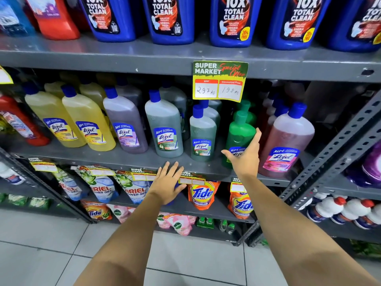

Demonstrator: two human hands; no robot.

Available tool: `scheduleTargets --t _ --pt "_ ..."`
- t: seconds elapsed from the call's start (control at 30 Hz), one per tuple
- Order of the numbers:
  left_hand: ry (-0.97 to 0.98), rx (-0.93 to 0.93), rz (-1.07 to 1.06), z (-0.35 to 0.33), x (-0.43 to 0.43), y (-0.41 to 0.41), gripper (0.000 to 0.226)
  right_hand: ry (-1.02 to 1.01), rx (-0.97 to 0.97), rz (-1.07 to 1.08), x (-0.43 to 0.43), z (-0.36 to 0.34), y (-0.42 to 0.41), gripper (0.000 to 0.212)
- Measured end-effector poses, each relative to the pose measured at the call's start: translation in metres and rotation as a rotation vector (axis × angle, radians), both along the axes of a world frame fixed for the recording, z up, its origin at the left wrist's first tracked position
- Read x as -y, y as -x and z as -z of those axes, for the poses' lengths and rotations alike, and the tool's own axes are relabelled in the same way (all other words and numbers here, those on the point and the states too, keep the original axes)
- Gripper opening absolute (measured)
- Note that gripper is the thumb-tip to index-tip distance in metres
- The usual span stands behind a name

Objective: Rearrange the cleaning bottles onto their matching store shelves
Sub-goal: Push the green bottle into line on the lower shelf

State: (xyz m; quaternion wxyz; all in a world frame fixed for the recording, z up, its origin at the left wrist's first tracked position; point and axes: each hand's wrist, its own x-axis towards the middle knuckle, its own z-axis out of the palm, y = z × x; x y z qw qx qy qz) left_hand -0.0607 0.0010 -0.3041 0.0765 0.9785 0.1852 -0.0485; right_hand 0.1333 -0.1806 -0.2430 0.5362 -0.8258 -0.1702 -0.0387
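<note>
Right hand (pixel 245 156) spread wide against green bottle (pixel 240 135) on middle shelf (pixel 115 156), covering its label; grip unclear. Left hand (pixel 168 183) open, fingers together, hovering before shelf edge. Rear bottles lost in shadow; blue bottles (pixel 171 19) above cut off.

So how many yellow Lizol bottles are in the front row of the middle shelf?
2. One yellow bottle stands at the left, beside the red bottle; the second yellow bottle is just right of it, next to the purple bottle. More yellow ones sit partly hidden behind.
</note>
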Motion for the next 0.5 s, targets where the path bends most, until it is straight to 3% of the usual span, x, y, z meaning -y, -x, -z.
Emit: scheduleTargets --t 0.13,0.27,0.37,0.43,0.5 --pt "-0.002 -0.007 0.003 0.000 0.000 0.001 0.064 0.003 0.025 0.001 0.002 0.002 -0.002 0.120" --pt "-0.122 0.010 0.006 -0.016 -0.003 0.005 0.061 -0.066 0.021 -0.009 0.001 0.007 0.011 0.122" --pt "-0.127 0.196 0.010 -0.040 -0.013 0.010 0.054 -0.185 0.163 0.056 0.003 0.014 0.039 0.097" --pt "-0.126 0.437 0.022 -0.064 -0.031 0.018 0.043 -0.309 0.352 0.057 -0.005 0.001 0.056 0.072" --pt "-0.137 0.601 0.038 -0.093 -0.053 0.033 0.034 -0.391 0.499 -0.005 -0.022 -0.027 0.072 0.059"
